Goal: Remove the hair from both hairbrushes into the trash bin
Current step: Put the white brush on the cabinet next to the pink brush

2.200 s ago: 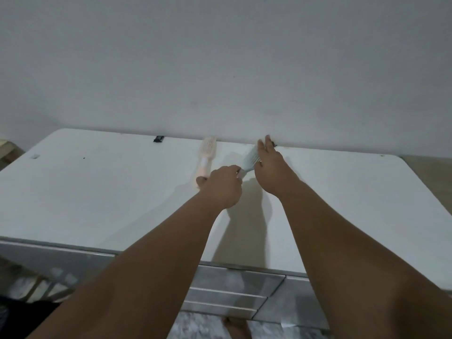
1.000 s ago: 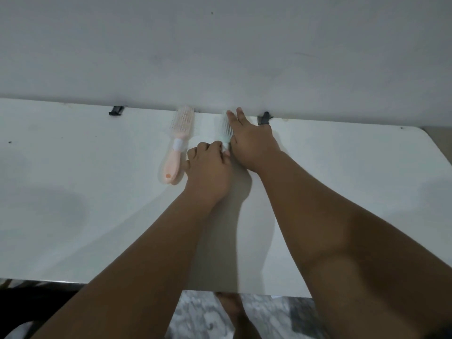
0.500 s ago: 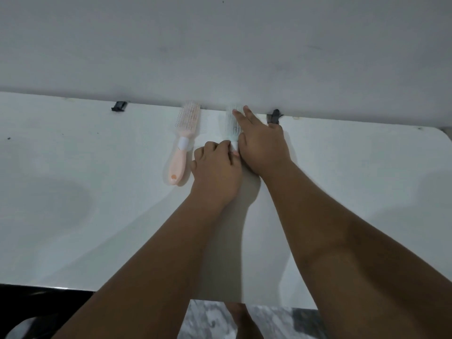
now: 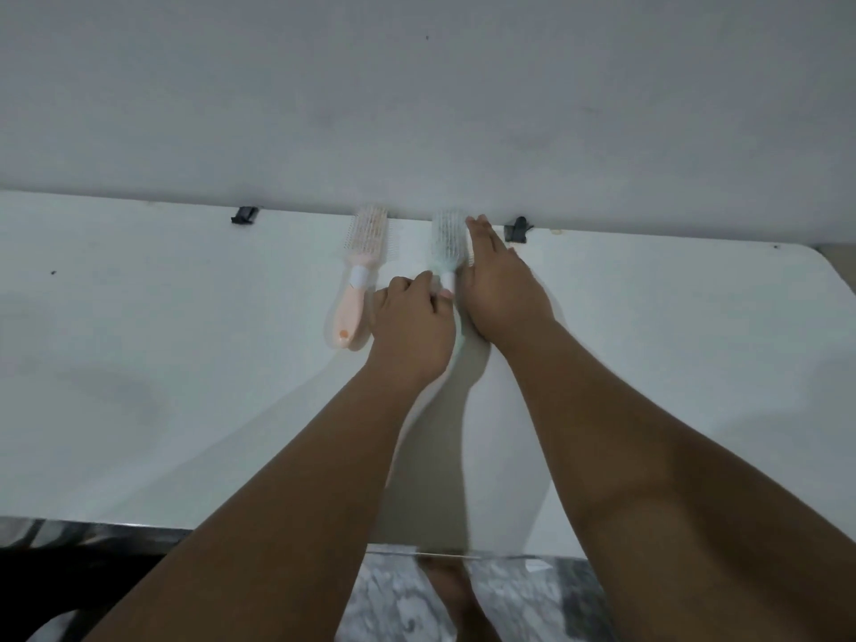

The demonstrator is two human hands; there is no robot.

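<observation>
Fingers [image 4: 419,282] of our left hand [image 4: 412,326] are pinching the green brush [image 4: 447,238] by its neck; our right hand [image 4: 502,289] is lying flat beside it. It is pointing away from us on the bench [image 4: 185,363].

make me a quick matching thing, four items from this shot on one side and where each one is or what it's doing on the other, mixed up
Things:
1. pink hairbrush
2. green hairbrush
3. left hand
4. right hand

States:
A. laid flat along the green brush's right edge
B. lying untouched on the table
C. curled over a brush handle
D. between the two hands, bristles up

Pairs: 1-B, 2-D, 3-C, 4-A
</observation>
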